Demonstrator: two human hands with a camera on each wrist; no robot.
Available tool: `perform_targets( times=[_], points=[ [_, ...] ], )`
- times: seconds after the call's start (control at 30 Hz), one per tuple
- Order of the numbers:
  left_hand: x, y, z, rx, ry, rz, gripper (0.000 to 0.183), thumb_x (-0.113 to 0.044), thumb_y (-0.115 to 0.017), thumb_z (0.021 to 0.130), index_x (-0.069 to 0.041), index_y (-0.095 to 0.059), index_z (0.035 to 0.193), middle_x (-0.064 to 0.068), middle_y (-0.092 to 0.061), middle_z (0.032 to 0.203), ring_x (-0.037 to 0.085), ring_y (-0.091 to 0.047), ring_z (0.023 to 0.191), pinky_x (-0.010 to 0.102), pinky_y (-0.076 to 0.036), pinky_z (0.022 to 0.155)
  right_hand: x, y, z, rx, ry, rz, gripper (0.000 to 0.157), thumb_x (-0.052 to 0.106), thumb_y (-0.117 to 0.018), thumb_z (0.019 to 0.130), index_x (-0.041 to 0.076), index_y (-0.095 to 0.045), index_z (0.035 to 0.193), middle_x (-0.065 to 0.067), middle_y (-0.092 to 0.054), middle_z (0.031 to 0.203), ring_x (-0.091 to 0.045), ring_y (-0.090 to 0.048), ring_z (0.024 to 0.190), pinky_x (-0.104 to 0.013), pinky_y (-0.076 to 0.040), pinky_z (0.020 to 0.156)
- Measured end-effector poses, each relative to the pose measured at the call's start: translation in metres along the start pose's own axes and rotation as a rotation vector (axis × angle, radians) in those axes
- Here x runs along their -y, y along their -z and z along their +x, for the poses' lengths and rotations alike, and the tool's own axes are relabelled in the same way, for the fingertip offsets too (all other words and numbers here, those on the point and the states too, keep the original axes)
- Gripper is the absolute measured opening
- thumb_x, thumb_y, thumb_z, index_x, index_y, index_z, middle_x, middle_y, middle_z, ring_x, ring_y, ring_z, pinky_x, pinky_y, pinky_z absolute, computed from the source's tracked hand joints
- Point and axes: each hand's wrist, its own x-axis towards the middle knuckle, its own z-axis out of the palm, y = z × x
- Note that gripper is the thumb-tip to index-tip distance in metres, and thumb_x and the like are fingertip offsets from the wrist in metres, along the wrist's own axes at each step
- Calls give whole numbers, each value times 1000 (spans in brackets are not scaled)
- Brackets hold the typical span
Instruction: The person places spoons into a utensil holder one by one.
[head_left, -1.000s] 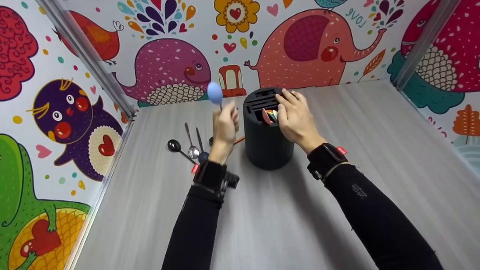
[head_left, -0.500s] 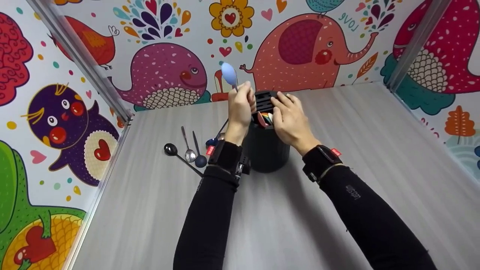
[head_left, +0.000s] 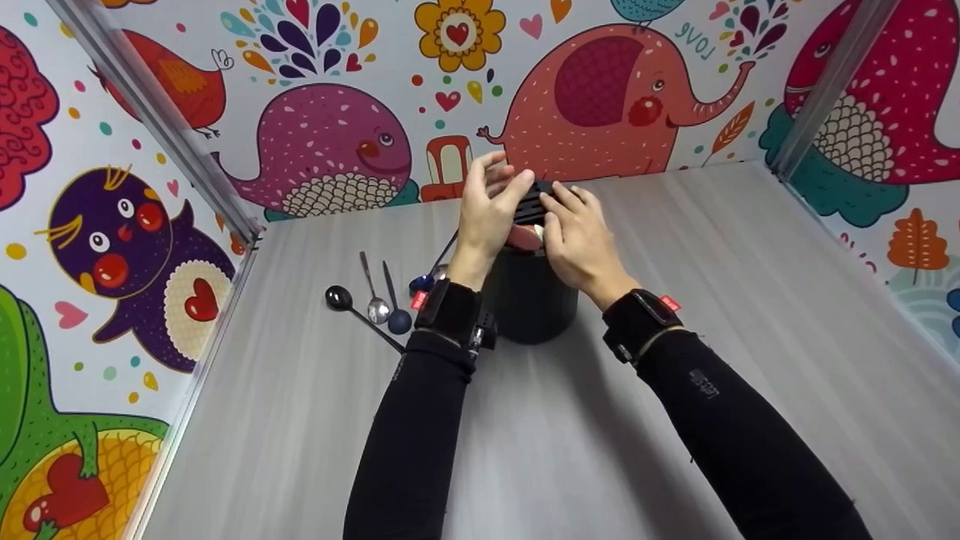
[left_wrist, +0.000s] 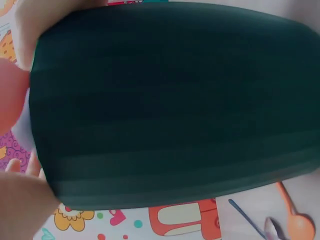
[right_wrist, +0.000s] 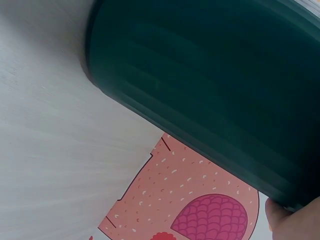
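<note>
Dark holder (head_left: 531, 300), round and tall, stands upright on the far half of the grey worktop (head_left: 720, 277). Its top has long slots, and a red thing (head_left: 526, 237) pokes up in it at the near side, with a bit of something pale (head_left: 538, 231) next to it. Up at the left edge is the left hand (head_left: 487, 206). Its fingers are loose and spread, with the thumb well apart from them. From the left wrist you can see something pale blue (left_wrist: 21, 127) by the top of the holder, near these fingers; it may be a spoon, but it is too blurry to be sure. Over on the right side, the right hand (head_left: 581, 236) rests on the top of the holder, its fingers lying across it and not clenched. On the left, some spoons lie on the worktop. There is a black spoon (head_left: 339, 298) farthest left, then a silver spoon (head_left: 378, 310), then a dark blue spoon (head_left: 400, 322). A shiny blue spoon (head_left: 421, 284) lies closer to the left wrist, and an orange spoon (left_wrist: 301, 227) shows there too. Behind it all is a bright wall with a big pink elephant (head_left: 585, 112) on it.
</note>
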Motion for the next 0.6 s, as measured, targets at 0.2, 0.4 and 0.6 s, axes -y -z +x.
perform_targets(
  times=[0.2,0.4,0.6],
  points=[
    [-1,7,-4,-8,-16,19,50,-26,-62,98,-4,-49,141,14,-57,132,22,-56,121,30,-44,103,-2,1,-1,-13,21,3,49,21,-35,103,-3,-59,138,-19,-49,151,-39,-36,143,-44,-23,121],
    [3,32,-10,-64,-63,78,51,-30,-57,99,-4,-49,142,15,-55,137,23,-53,126,31,-41,108,-2,1,-2,-3,22,7,49,21,-34,103,-2,-59,139,-19,-48,152,-38,-35,144,-44,-23,121],
    [18,71,-17,-73,-38,294,64,-45,-56,97,-12,-44,149,10,-45,152,22,-43,138,42,-33,114,0,1,-2,6,5,13,49,21,-34,104,-1,-58,141,-17,-47,154,-37,-33,145,-45,-23,121]
  ],
)
